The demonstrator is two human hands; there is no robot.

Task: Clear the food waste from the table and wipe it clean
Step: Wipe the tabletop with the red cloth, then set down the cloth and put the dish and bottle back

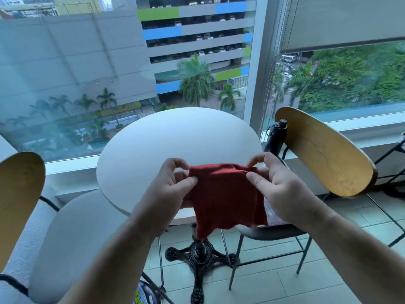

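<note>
No food waste is seen on the white surface (175, 137) — clearing judged done. Red cloth (225, 194) is pinched at its top corners by left hand (173, 189) and right hand (276, 185), above the near edge — wiping judged pending.

Nothing here is sharp enough for me to read. Down by the foot of the table (140, 150), at the bottom edge of my view, a dark round thing (146, 296) carries fat yellow-green letters and a line of small white ones, both cut off and blurred. Outside the window (65, 62), a small blue sign (231, 81) stands at the base of the parking building (197, 29), and a yellow band (127, 109) runs along the low frontage by the palms; any writing on them is too small to make out
</note>
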